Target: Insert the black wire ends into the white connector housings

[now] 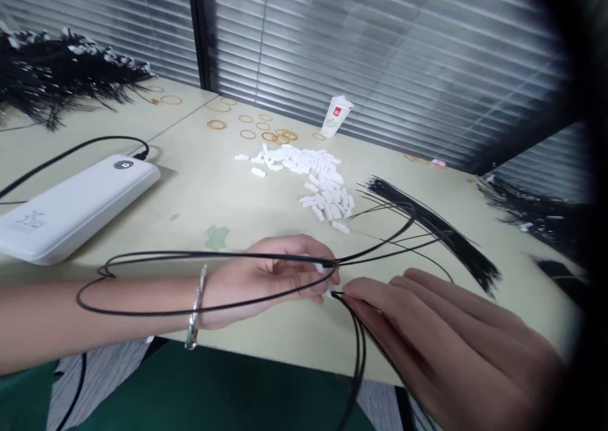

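My left hand [285, 272], with a silver bangle on its wrist, pinches a small white plastic piece [327, 291] and thin black cords [190, 254] between thumb and fingers. The cords form long loops over my left forearm and others reach out to the right. My right hand [441, 336] is closed at the fingertips on a black cord end that comes out of the white piece. More black strands hang down between the two hands. Both hands are above the near edge of the table.
A pile of small white pieces [323, 177] lies mid-table. Right of it is a bundle of straight black cords [437, 234]. Rubber bands [280, 135] and a paper cup [336, 115] are behind. A white power bank [80, 206] and heaped black cords [61, 70] are at left.
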Tool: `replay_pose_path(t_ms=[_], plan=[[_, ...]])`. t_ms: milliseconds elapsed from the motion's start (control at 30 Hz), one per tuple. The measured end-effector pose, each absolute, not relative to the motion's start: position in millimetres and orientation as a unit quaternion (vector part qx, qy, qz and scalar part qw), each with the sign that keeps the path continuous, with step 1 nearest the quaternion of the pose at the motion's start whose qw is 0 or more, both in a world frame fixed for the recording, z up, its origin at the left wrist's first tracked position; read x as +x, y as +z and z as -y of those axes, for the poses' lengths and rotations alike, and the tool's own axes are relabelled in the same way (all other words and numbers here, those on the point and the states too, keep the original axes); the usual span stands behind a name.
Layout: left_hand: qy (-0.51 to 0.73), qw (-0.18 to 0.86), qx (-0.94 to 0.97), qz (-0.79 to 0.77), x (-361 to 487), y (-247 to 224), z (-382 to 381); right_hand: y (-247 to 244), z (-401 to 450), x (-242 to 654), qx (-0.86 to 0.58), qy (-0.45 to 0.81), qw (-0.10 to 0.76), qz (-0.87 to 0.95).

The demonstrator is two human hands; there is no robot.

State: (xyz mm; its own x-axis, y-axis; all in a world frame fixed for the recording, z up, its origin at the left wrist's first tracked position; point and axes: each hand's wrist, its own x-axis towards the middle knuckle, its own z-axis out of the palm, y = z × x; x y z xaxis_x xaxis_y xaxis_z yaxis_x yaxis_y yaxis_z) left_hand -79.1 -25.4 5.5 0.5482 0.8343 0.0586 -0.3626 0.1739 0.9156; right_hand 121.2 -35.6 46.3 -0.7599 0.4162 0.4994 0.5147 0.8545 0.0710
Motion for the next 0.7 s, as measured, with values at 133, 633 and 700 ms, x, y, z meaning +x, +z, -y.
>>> replay_pose_path(t_ms=[133,633,700], plan=[[0.412,0.766,0.455,-0.190,-79,3,27,49,38,119,-0.240,-0.097,0.217,0.941],[0.421,0.720,0.514,-0.202,-78,6,25,48,37,118,-0.223,-0.061,0.257,0.938],[0.424,0.717,0.513,-0.207,-78,3,22,45,36,119,-0.225,-0.069,0.264,0.935]])
